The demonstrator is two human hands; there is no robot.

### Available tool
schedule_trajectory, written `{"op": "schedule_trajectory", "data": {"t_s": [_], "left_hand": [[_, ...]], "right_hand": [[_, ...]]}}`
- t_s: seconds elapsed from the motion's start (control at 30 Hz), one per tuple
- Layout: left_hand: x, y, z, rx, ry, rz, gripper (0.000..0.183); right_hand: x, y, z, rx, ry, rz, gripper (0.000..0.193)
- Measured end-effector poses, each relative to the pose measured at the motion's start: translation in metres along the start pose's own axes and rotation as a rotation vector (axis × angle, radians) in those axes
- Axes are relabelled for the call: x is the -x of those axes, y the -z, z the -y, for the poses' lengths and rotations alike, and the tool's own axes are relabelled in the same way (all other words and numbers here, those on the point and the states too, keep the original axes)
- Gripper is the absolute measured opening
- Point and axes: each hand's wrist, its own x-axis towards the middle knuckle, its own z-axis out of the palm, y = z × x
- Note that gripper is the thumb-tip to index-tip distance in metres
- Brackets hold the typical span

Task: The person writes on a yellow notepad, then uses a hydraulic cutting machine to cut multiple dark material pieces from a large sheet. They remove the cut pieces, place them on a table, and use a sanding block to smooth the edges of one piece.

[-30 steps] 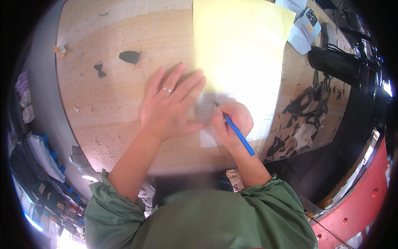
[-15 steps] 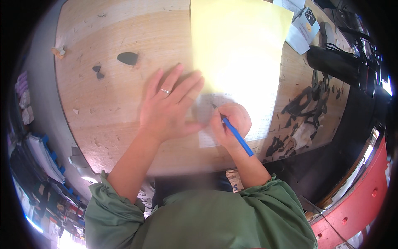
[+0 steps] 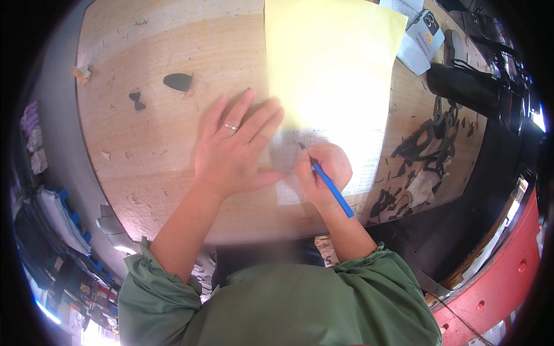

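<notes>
Between the fingers of my right hand [image 3: 326, 173] is a blue pen [image 3: 333, 191], its dark tip at the upper left part of a white printed form [image 3: 363, 167]. A yellow sheet [image 3: 329, 52] covers the form's upper part or lies just beyond it; glare hides where they meet. My left hand [image 3: 234, 144], with a ring on one finger, rests flat with fingers spread. Its fingertips and thumb reach the left edge of the papers, and the rest lies on the wooden table [image 3: 150, 150].
Dark flat scraps [image 3: 178, 82] lie at the table's left. On the right is a heap of dark cut-outs [image 3: 424, 141]. Beyond it are a black cylindrical machine part [image 3: 461, 83] and a phone [image 3: 427, 32] on papers. A red panel [image 3: 496, 282] curves at the lower right.
My right hand and the pen have shifted very slightly to the right. My left hand and the papers have stayed in place.
</notes>
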Motion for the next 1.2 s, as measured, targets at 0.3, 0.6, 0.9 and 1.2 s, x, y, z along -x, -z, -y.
{"op": "schedule_trajectory", "data": {"t_s": [0.3, 0.6, 0.9, 1.2], "left_hand": [[0.0, 0.0, 0.0, 0.009, -0.004, -0.019, 0.094], [0.0, 0.0, 0.0, 0.013, 0.002, -0.004, 0.095], [0.0, 0.0, 0.0, 0.014, 0.003, -0.01, 0.096], [0.001, 0.003, 0.001, 0.02, -0.003, 0.012, 0.1]], "right_hand": [[0.0, 0.0, 0.0, -0.011, -0.021, 0.02, 0.018], [0.002, 0.002, 0.002, 0.022, -0.074, 0.013, 0.019], [0.004, 0.003, 0.001, 0.023, -0.076, 0.027, 0.018], [0.023, 0.005, -0.004, -0.043, -0.18, -0.05, 0.013]]}}
